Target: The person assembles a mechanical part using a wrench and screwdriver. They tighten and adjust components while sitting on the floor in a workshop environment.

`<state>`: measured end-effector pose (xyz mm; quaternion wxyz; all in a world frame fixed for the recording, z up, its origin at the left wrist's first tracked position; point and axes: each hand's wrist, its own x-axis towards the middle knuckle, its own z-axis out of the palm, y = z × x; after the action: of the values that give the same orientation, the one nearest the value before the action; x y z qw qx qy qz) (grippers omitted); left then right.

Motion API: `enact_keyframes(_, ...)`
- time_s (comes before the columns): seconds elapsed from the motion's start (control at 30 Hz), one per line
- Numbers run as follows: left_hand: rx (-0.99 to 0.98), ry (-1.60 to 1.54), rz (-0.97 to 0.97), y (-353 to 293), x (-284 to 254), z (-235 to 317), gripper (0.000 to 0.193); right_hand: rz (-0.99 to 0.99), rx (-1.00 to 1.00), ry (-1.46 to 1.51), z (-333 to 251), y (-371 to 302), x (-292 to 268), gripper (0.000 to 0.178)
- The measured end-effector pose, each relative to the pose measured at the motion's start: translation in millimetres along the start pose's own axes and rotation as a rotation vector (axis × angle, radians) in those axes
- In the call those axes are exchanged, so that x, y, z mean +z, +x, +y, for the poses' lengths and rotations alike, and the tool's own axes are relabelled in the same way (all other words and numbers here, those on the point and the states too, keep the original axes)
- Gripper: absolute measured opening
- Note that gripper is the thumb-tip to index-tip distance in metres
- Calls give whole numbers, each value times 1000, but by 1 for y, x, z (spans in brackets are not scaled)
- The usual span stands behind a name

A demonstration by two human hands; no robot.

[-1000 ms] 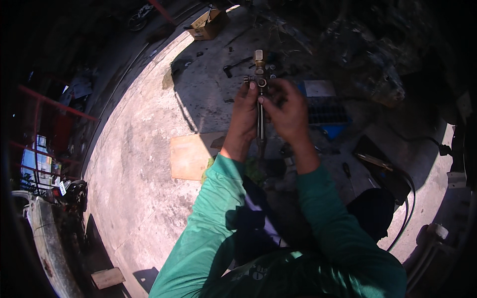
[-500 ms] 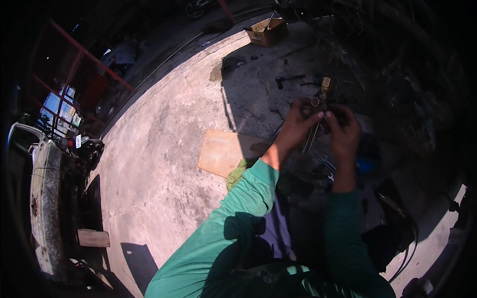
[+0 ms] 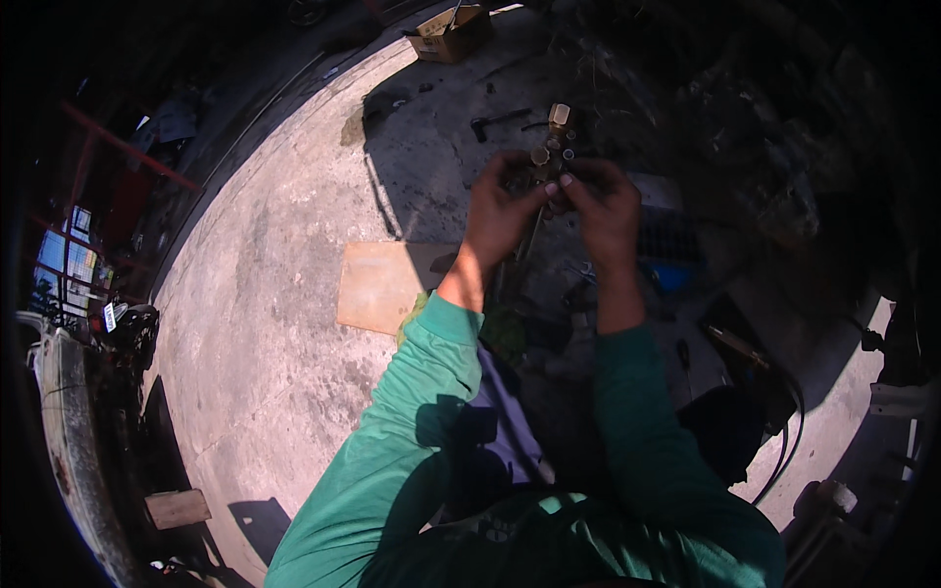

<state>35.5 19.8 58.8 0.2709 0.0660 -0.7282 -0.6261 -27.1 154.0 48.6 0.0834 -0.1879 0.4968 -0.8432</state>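
Note:
A brass valve fitting [image 3: 559, 118] with a large hex end and round knobs is held up in front of me, in shadow. Slim metal tubes run down from it toward me. My left hand [image 3: 498, 208] closes around its left side, thumb pressed near the middle. From the other side my right hand [image 3: 606, 208] grips it, its thumb and fingers pinched close to the left thumb. The fingers partly hide the fitting's lower body, and any small part between the thumbs cannot be made out.
On the concrete floor lie a tan board [image 3: 377, 289], a green cloth [image 3: 505, 333] and a black tool [image 3: 500, 122]. A cardboard box [image 3: 449, 41] stands at the far side. To the right are a blue-edged tray [image 3: 668, 274] and a dark hose [image 3: 796, 421]. A wood block [image 3: 178, 509] lies left.
The view has shifted, so the surroundings and both hands appear farther left and higher. Both hands still grip the brass fitting, with the thumbs near each other.

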Motion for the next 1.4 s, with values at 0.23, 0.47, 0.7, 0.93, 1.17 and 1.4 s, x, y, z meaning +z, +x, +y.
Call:
enact_keyframes(0.23, -23, -57, -10, 0, -4, -7, 49, -3, 30, 21, 8, 0, 1, 12)
enact_keyframes(0.47, -56, -72, -46, 0, 1, 3, 55, -13, 28, 15, 7, 3, -5, 10)
enact_keyframes(0.7, -109, -60, -27, 0, 3, 0, 52, 53, -91, -125, 16, 1, -4, 12)
enact_keyframes(0.93, -161, -83, -44, -4, 6, 14, 50, -7, -99, -93, 11, 4, -10, 11)
enact_keyframes(1.17, -90, -36, -57, -3, 6, 3, 50, 31, -114, -180, 9, 2, -11, 13)
enact_keyframes(1.4, -62, 94, -105, -2, -1, 4, 49, -255, -201, -698, -14, 13, -25, 19)
